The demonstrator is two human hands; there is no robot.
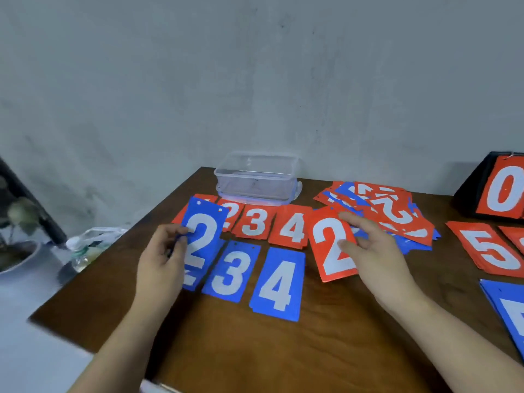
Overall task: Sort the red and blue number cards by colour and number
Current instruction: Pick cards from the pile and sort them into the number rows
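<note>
My left hand (pixel 163 255) pinches a blue 2 card (pixel 202 236) by its left edge, held just above another blue 2 card (pixel 189 280) on the table. My right hand (pixel 371 251) pinches a red 2 card (pixel 330 245) at its right edge, lifted to the right of the red row. On the table a red row shows a partly hidden 2 (pixel 231 219), a 3 (pixel 255 222) and a 4 (pixel 292 226). Below it lie a blue 3 (pixel 231 272) and a blue 4 (pixel 276 285). A mixed heap of red and blue cards (pixel 391 211) lies behind my right hand.
A clear plastic box (pixel 256 175) stands at the table's back edge. A black scoreboard stand with a red 0 (pixel 502 191) is at far right, above a red 5 pile (pixel 492 251) and a blue pile (pixel 507 310). A bottle (pixel 82 252) and potted plant (pixel 17 222) sit left, off the wooden table (pixel 255 350).
</note>
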